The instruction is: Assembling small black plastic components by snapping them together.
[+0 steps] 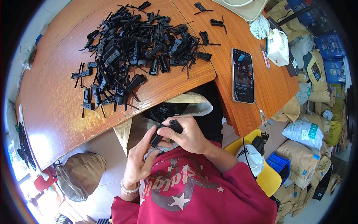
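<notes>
While a white tissue pack (278, 46) lies far right, both hands' (164, 143) grip pinches a black clip (166, 130)

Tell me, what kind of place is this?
Probably a small workshop or storeroom for hand assembly: a heap of black plastic parts on a wooden table, filled sacks and blue crates stacked alongside.

Single head-worn fisheye view, looking steeply down from above the person's chest, hands (167, 143) close below centre, wooden table (52, 104) spreading up and left, floor and stacked sacks (305, 149) bending along the right rim, dark vignette at the corners
</notes>
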{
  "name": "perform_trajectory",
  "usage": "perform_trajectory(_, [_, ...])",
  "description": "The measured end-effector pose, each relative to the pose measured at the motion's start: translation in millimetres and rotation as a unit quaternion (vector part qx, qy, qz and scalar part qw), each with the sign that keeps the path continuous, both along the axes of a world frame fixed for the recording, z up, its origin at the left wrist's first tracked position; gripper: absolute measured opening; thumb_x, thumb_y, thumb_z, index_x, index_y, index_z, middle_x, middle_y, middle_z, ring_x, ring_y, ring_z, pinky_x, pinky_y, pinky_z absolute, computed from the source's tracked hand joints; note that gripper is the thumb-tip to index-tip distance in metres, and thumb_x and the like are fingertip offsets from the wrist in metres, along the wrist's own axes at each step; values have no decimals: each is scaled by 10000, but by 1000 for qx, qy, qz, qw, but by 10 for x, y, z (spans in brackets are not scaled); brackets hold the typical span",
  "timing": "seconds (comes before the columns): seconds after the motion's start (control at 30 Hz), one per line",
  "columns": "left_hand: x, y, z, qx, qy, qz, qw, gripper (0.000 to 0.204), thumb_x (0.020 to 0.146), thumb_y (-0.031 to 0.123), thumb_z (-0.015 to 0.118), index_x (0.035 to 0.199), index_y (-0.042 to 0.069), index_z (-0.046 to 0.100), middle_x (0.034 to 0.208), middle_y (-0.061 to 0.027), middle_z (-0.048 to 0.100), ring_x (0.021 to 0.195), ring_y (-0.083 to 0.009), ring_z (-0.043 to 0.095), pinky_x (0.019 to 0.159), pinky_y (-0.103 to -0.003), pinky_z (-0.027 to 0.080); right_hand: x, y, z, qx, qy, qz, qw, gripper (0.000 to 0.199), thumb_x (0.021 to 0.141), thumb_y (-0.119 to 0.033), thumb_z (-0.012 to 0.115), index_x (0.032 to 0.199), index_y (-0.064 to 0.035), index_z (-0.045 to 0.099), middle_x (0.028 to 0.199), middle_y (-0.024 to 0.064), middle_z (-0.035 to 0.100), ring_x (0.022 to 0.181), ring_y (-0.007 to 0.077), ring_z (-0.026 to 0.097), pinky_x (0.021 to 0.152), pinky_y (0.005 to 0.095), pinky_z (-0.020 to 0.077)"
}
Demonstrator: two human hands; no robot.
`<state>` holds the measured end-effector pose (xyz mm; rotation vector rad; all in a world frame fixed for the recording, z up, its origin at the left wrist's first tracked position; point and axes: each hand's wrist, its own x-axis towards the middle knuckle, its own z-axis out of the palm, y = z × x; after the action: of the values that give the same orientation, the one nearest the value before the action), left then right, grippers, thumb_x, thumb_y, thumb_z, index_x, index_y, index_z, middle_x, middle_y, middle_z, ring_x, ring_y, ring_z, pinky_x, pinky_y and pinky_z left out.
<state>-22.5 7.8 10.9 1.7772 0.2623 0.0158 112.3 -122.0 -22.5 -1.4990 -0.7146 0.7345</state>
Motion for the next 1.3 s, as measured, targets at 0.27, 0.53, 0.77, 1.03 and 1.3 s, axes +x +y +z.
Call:
perform_trajectory(0.27, [27,-70,-183,423,-167,-3,891,450,750,83,724,1100,-92,502,868,-176,587,740,-325,606,671,-378,526,-101,73,-133,-22,-9,-44,999,305,868,-244,649,749,35,622,575,66,561,523,84,461,508,264,390])
perform_trajectory(0.53, [144,-1,-185,440,-143,0,887,335,772,61,682,1030,-83,524,840,-160,571,722,-312,591,652,-377,511,-143,21,-55,-73,45,-8,996,333,885,-250,630,705,29,600,526,45,473,520,83,396,478,286,347])
perform_trajectory(0.77, [164,21,-249,380,-138,-36,914,333,741,7,650,1031,-62,503,829,-151,551,635,-291,550,549,-351,447,-240,49,-83,-74,-16,-49,996,330,884,-238,633,721,46,597,532,65,489,503,96,416,476,304,358])
perform_trajectory(1.03, [162,16,-366,394,-157,27,905,348,741,15,644,1050,-49,499,784,-136,535,597,-277,529,527,-358,423,-139,-121,109,-70,7,-32,997,187,879,-126,612,998,13,651,828,80,650,530,90,569,453,214,424])
perform_trajectory(1.3, [191,95,-257,411,-83,-6,908,478,748,218,725,1092,-60,544,1077,-179,551,922,-333,543,801,-392,448,893,-715,124,-400,-390,-378,738,231,855,-117,583,972,82,580,1049,239,613,940,397,604,784,434,481])
